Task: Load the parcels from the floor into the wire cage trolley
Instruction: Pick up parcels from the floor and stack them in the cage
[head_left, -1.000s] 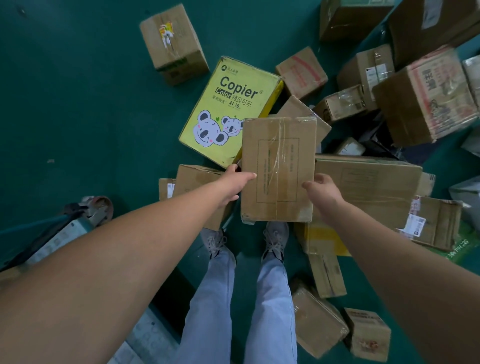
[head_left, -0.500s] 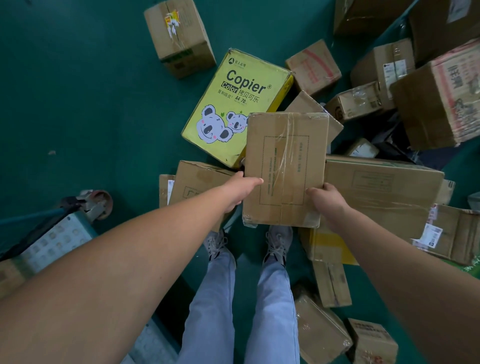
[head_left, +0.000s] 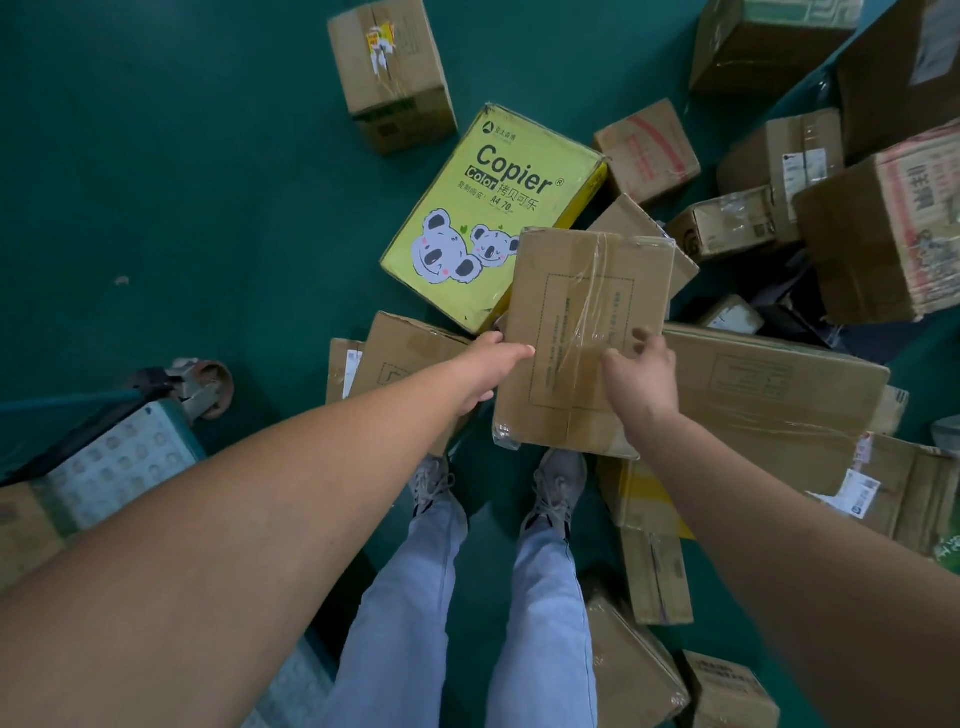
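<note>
**Flat parcel held above the floor pile, trolley off to the left**

Seen from above, the left hand (head_left: 488, 371) grips the near-left edge of a flat brown parcel (head_left: 582, 332), thumb on top. The right hand (head_left: 641, 376) lies over the parcel's near-right part, fingers loosely curled on its taped face; how firmly it grips I cannot tell. The parcel's long axis runs away from the body, just above the shoes.

Beyond it lie a yellow copier-paper box (head_left: 488, 208) and many scattered brown boxes on the green floor (head_left: 182, 182). At lower left, beside the left arm, a trolley corner (head_left: 156, 415) shows, with printed cartons inside.
</note>
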